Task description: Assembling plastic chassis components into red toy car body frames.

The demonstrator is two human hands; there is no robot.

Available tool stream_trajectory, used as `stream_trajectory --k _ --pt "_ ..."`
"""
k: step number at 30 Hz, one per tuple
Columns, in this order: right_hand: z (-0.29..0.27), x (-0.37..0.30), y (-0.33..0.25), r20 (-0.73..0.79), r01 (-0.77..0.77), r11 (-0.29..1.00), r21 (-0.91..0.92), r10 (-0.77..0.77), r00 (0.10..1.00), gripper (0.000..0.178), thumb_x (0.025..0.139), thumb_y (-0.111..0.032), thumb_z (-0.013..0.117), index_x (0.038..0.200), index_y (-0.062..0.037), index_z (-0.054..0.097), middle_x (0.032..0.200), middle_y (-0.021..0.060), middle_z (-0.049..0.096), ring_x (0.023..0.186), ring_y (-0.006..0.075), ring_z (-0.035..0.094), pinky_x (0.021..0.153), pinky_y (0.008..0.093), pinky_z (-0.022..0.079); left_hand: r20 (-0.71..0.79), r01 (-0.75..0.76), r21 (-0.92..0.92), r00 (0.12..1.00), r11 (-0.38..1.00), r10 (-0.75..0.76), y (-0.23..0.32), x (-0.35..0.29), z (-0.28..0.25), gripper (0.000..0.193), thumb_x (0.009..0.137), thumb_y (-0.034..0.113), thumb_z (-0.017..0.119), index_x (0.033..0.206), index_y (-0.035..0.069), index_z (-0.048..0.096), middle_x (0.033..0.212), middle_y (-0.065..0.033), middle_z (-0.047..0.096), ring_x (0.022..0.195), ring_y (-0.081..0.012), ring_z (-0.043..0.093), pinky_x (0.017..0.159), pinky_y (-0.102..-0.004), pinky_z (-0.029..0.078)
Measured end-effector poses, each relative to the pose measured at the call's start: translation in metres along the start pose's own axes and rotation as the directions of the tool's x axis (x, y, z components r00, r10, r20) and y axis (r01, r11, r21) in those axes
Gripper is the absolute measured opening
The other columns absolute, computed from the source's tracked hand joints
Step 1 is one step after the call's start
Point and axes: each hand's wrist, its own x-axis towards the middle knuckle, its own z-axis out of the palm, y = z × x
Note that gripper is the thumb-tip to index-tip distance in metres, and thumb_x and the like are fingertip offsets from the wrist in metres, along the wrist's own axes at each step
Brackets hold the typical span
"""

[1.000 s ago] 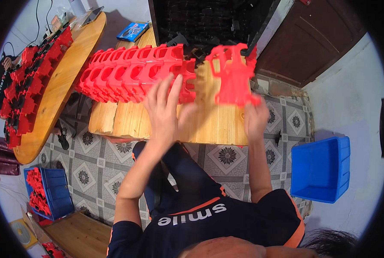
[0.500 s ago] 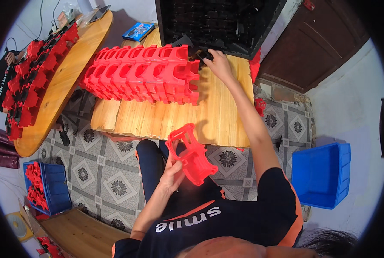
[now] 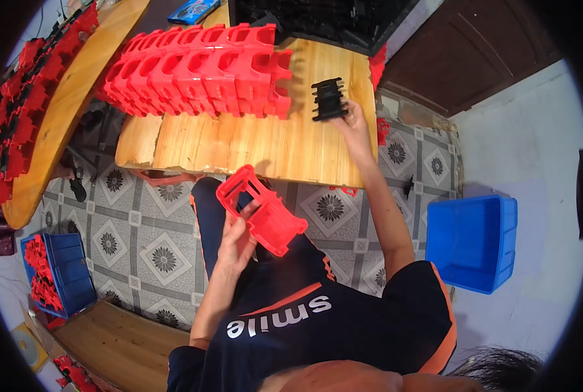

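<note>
My left hand [image 3: 238,235] holds a red plastic frame part [image 3: 260,209] over my lap, tilted, below the table's front edge. My right hand [image 3: 353,117] reaches out over the wooden table [image 3: 252,147] and grips a small stack of black plastic parts [image 3: 328,99] near the table's right side. A long row of red frame parts [image 3: 200,68] lies stacked across the back of the table, just left of the black stack.
A black crate [image 3: 317,19] of black parts stands behind the table. A blue bin [image 3: 474,242] sits on the floor at right. Another blue bin [image 3: 53,274] with red parts is at lower left. A curved wooden board [image 3: 56,111] carries more red and black parts at left.
My left hand brought the red part from the table down to my lap. My right hand went to the black crate, then came back to the table holding a stack of black parts.
</note>
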Motion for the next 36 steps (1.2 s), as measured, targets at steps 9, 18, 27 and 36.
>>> stream_trajectory --k 9,18,27,36 --pt "0.003 0.007 -0.064 0.429 0.526 0.238 -0.817 -0.359 0.829 0.024 0.084 -0.005 0.061 0.108 -0.0052 0.067 0.114 0.0118 0.065 0.11 0.0313 0.058 0.095 0.0375 0.044 -0.037 -0.094 -0.033 0.995 0.995 0.093 0.01 -0.012 -0.009 0.075 0.09 0.025 0.068 0.15 0.019 0.023 0.143 -0.0205 0.043 0.132 -0.0326 0.045 0.108 -0.0489 0.041" --pt "-0.029 0.02 -0.039 0.561 0.564 0.225 -0.795 -0.082 0.824 0.017 0.083 -0.008 0.067 0.098 -0.0018 0.07 0.091 0.012 0.065 0.085 0.0276 0.06 0.079 0.0355 0.047 -0.02 -0.276 0.051 0.96 0.96 0.278 0.029 -0.011 0.002 0.085 0.089 0.018 0.069 0.153 0.021 0.014 0.144 -0.0193 0.041 0.131 -0.0316 0.047 0.108 -0.048 0.039" --pt "0.134 -0.153 -0.092 0.527 0.596 0.436 -0.674 -0.282 0.802 0.023 0.073 -0.015 0.082 0.085 -0.0041 0.065 0.072 0.0061 0.055 0.063 0.0204 0.055 0.056 0.0321 0.043 -0.058 -0.299 0.094 0.951 0.95 0.305 0.032 -0.012 0.005 0.096 0.085 0.008 0.073 0.154 0.022 0.007 0.146 -0.017 0.038 0.129 -0.028 0.047 0.106 -0.0448 0.04" --pt "0.151 -0.172 -0.065 0.611 0.742 0.272 -0.613 -0.432 0.663 0.027 0.07 -0.014 0.083 0.083 -0.0028 0.062 0.071 0.0072 0.054 0.065 0.0251 0.055 0.055 0.0358 0.047 -0.053 -0.304 0.116 0.949 0.946 0.311 0.03 -0.017 0.009 0.106 0.082 0.005 0.076 0.155 0.02 0.0 0.15 -0.0164 0.031 0.137 -0.0278 0.037 0.109 -0.0457 0.037"
